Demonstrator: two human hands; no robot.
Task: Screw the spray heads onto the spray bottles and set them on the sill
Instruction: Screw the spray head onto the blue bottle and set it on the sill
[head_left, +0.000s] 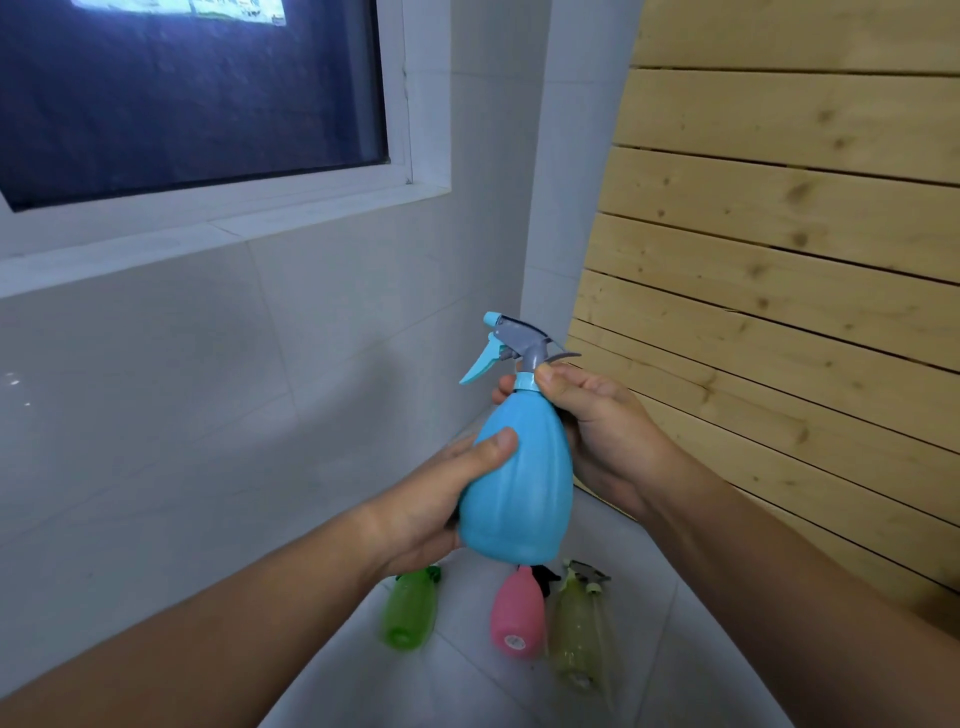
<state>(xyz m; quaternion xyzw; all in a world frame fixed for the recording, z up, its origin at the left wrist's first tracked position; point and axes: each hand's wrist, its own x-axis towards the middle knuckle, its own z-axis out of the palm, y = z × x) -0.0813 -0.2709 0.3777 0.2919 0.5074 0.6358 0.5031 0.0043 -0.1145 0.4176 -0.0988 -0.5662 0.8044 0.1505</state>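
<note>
The sill (156, 244) runs as a white ledge under the dark window (182, 93), up and to the left of the blue bottle (517, 478), and its visible top is bare. Right of the blue bottle a slatted wooden panel (779, 249) stands close, just behind the right hand (597, 426). Left of the bottle the tiled wall (234, 389) leaves open room up to the sill's edge.

The blue bottle is held upright in the air between both hands. The left hand (441, 499) is wrapped around its belly, thumb across the front. The right hand pinches the neck collar, right under the grey and blue spray head (511, 343), which sits on top with its trigger pointing left.

Below the blue bottle, on the tiled floor (467, 691), lie a green bottle (408, 610), a pink bottle (519, 616) and a clear yellowish bottle (579, 634), side by side.
</note>
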